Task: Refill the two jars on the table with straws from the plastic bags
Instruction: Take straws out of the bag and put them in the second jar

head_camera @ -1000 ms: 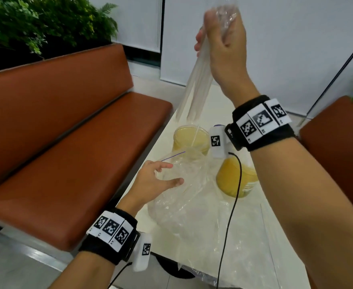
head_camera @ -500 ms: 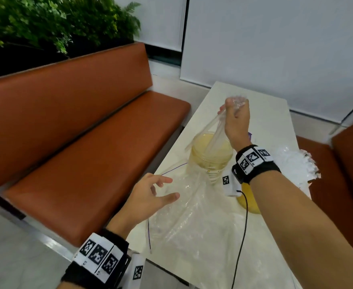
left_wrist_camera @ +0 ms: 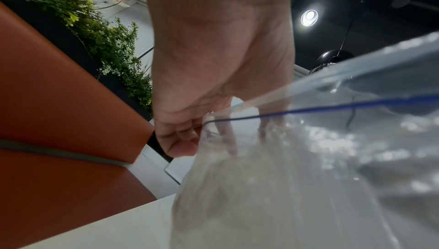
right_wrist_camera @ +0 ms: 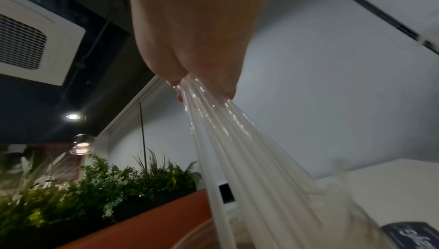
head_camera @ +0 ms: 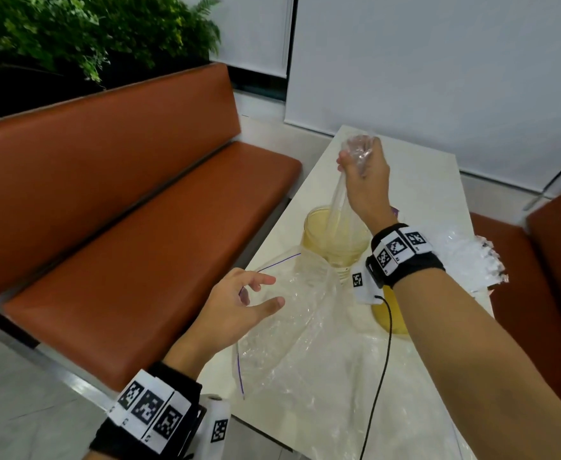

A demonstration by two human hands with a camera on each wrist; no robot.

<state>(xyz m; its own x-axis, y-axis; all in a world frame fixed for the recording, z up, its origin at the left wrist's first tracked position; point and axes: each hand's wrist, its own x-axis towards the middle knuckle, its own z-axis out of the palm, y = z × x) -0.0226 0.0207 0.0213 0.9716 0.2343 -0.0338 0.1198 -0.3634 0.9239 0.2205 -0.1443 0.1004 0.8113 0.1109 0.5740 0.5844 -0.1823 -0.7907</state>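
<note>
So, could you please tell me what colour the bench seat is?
The bench seat is reddish-brown, shown best in the head view.

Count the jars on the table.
2. One jar stands under the right hand, taking the straws. The second jar sits nearer, mostly hidden behind the right wrist.

Right arm stretched forward, wrist raised, right hand (head_camera: 365,175) fisted tight, knuckles up, straws (head_camera: 338,207) pinched in fist and hanging down from it. Left arm lower and nearer body, forearm angled inward. Left hand (head_camera: 239,302) relaxed, palm turned inward, fingers (head_camera: 260,279) loosely spread, thumb out, holding nothing. Marker bands strapped on both wrists.
</note>
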